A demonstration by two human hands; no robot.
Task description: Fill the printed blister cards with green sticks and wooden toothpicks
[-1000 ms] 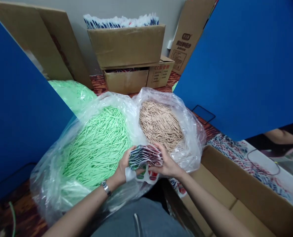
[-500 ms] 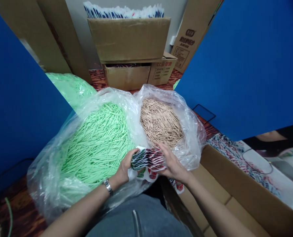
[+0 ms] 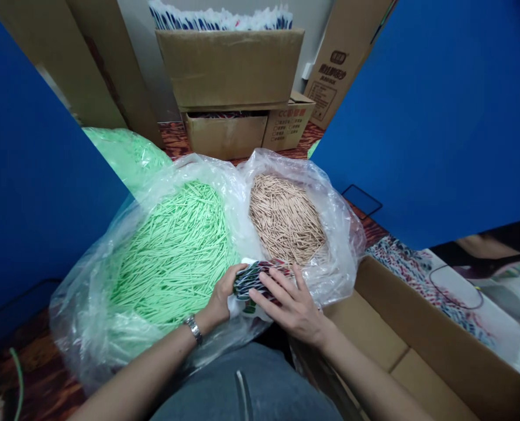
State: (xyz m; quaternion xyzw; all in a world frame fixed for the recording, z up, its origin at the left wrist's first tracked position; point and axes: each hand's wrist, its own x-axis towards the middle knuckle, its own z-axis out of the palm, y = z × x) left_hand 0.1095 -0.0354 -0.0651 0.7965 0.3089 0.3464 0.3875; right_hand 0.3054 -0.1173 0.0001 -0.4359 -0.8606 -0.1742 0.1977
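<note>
My left hand [image 3: 221,298] grips a stack of small printed packets [image 3: 251,278], red, green and white, at its left end. Over the stack's right side lies my right hand [image 3: 291,304], its fingers stretched flat and spread across the top. Both hands hover in front of two clear plastic bags: one full of green sticks [image 3: 176,251] on the left, one full of tan sticks [image 3: 286,219] on the right. A metal watch is on my left wrist.
An open cardboard box [image 3: 422,345] stands at my right. Stacked cardboard boxes [image 3: 231,70] sit at the back, the top one holding printed packets. Blue panels [image 3: 439,111] rise on both sides. Another bag of green sticks [image 3: 123,155] lies behind left.
My right hand has shifted from gripping the stack's right end to lying flat on top with fingers spread. The packets are pressed closer together.
</note>
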